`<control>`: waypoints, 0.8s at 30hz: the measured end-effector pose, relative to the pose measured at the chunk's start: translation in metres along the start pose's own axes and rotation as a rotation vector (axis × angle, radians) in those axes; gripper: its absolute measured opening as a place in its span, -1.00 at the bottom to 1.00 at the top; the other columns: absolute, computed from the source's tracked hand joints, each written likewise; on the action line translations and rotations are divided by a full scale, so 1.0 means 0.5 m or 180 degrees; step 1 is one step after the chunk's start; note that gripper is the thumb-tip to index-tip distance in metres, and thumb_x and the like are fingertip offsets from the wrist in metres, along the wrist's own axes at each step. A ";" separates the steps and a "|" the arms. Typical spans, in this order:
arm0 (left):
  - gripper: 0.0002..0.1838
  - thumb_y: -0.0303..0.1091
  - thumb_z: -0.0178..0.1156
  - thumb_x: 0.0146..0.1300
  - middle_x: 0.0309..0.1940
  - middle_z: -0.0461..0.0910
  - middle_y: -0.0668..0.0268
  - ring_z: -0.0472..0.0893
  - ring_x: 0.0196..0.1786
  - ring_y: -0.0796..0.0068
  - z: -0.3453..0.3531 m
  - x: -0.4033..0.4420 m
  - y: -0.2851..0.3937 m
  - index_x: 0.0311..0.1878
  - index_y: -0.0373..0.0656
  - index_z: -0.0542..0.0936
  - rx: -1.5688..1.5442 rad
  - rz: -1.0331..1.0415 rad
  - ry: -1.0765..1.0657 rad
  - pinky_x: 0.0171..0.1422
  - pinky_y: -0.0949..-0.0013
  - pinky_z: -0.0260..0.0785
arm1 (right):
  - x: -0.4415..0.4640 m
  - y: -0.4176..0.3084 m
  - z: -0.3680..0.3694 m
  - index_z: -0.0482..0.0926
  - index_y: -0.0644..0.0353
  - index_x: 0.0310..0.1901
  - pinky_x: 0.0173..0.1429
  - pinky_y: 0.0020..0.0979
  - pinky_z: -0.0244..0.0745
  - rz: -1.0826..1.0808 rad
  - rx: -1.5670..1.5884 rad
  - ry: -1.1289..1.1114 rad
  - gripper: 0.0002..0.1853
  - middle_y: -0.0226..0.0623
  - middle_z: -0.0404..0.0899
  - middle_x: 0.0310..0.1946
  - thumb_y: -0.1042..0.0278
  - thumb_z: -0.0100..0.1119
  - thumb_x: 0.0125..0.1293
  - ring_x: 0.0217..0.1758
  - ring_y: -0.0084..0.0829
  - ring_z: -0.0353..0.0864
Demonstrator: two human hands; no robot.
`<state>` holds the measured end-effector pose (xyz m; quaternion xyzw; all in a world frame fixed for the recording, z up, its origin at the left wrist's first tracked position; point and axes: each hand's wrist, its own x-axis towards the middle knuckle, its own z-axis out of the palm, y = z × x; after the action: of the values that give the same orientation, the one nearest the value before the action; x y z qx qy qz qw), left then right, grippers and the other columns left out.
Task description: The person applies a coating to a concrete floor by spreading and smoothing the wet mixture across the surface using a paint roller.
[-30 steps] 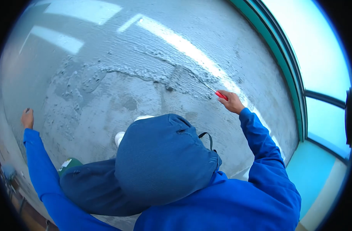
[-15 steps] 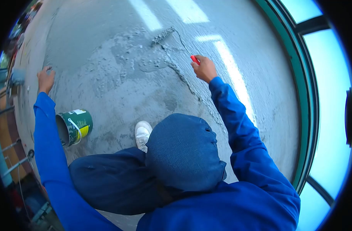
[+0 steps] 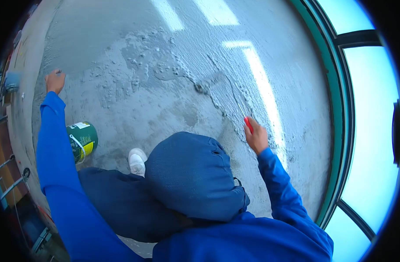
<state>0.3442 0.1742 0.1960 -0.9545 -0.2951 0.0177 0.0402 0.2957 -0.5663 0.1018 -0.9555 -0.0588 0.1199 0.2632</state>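
Observation:
My right hand [image 3: 256,137] is wrapped round the red handle of a paint roller [image 3: 233,89]. Its thin wire frame runs up to the grey, blurred roller head [image 3: 210,82], which lies against wet grey coating [image 3: 165,72] on the floor. Thick lumps and a ridge of the coating show beside the head. Out to the left, my left hand [image 3: 55,81] has curled fingers above the floor; whether anything small is in them is hidden. Below that hand, partly behind my left sleeve, stands a green bucket [image 3: 87,139] with a white handle and a yellow label.
Along the right runs a green-framed window [image 3: 335,100] with bright panes. My white shoe [image 3: 137,160] is on the floor close to the bucket. A blue-grey container [image 3: 12,81] and metal bars [image 3: 14,183] are at the far left.
My right hand has drawn the paint roller down and to the right, towards my body, across the coating. My left hand is still out to the left, slightly shifted.

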 end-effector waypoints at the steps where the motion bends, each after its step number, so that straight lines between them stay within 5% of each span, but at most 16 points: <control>1: -0.60 -0.26 0.11 0.12 0.04 0.41 -0.02 0.29 0.19 0.07 0.005 0.013 0.022 0.04 -0.17 0.52 0.0011 0.0135 -0.0101 0.28 0.22 0.16 | -0.052 0.031 -0.013 0.52 0.13 -0.04 -0.25 -0.11 0.46 -0.0006 -0.0022 0.0054 -0.67 0.06 0.56 -0.40 0.28 0.12 0.14 -0.36 0.04 0.56; 4: -0.59 -0.25 0.10 0.13 0.08 0.41 0.04 0.29 0.18 0.09 0.038 0.057 0.071 0.06 -0.17 0.50 -0.0290 0.0723 0.0349 0.28 0.22 0.16 | -0.199 0.115 -0.056 0.51 0.17 -0.03 -0.25 -0.16 0.47 0.0232 -0.0182 -0.0005 -0.67 0.07 0.57 -0.41 0.30 0.14 0.16 -0.36 0.01 0.58; 7: -0.58 -0.24 0.09 0.15 0.13 0.37 0.07 0.28 0.19 0.10 0.035 0.062 0.096 0.09 -0.15 0.48 0.0009 0.0393 0.0027 0.28 0.21 0.16 | -0.300 0.134 -0.123 0.51 0.21 -0.02 -0.22 -0.24 0.48 0.0928 -0.0069 -0.0394 -0.66 0.07 0.57 -0.39 0.30 0.16 0.17 -0.32 -0.04 0.61; 11: -0.59 -0.22 0.07 0.18 0.14 0.30 0.04 0.28 0.20 0.08 0.048 0.053 0.062 0.10 -0.10 0.46 -0.0100 0.0312 0.0079 0.27 0.16 0.18 | -0.323 0.115 -0.111 0.51 0.23 0.00 -0.15 -0.31 0.47 0.0878 0.0155 -0.0241 -0.63 0.11 0.56 -0.33 0.26 0.17 0.18 -0.25 -0.10 0.63; 24: -0.64 -0.22 0.07 0.23 0.16 0.23 0.13 0.42 0.09 0.07 0.049 0.014 -0.010 0.10 0.02 0.45 -0.0754 -0.0271 0.0034 0.16 0.12 0.34 | 0.318 -0.275 0.143 0.57 0.20 -0.08 -0.16 -0.17 0.46 -0.0524 -0.0093 -0.0028 -0.60 0.06 0.59 -0.37 0.10 0.13 0.14 -0.26 0.01 0.60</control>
<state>0.3459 0.1837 0.1717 -0.9392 -0.3351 -0.0241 -0.0704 0.4238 -0.3859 0.0819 -0.9506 -0.1401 0.1012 0.2578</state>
